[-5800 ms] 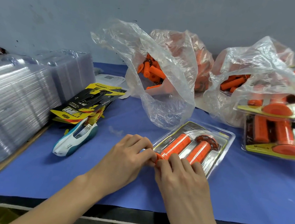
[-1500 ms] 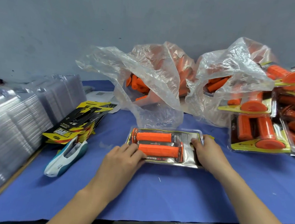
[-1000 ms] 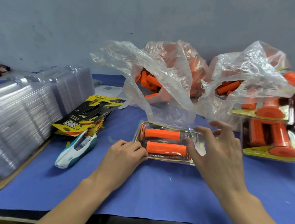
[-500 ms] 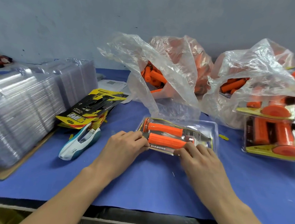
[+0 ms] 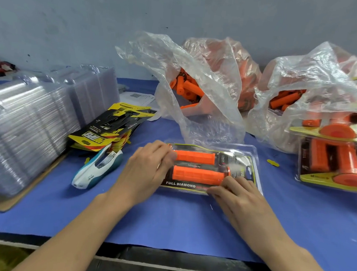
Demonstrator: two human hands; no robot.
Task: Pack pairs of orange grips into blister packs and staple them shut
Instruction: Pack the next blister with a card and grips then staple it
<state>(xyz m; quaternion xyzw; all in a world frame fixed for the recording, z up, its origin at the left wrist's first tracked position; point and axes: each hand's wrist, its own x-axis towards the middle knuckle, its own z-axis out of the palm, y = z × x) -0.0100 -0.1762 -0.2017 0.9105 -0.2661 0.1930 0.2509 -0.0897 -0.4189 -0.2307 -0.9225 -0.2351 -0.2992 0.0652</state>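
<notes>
Head | hands (image 5: 147, 169) (image 5: 240, 197) on blister pack (image 5: 252, 155) edges | two orange grips (image 5: 195, 157) inside

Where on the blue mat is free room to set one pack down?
Bare blue mat lies at the front right, between the clear blister pack with two orange grips and the stacked finished packs. Also free: the front strip between the forearms. Crowded: clear plastic bags behind, white-teal stapler left.
</notes>
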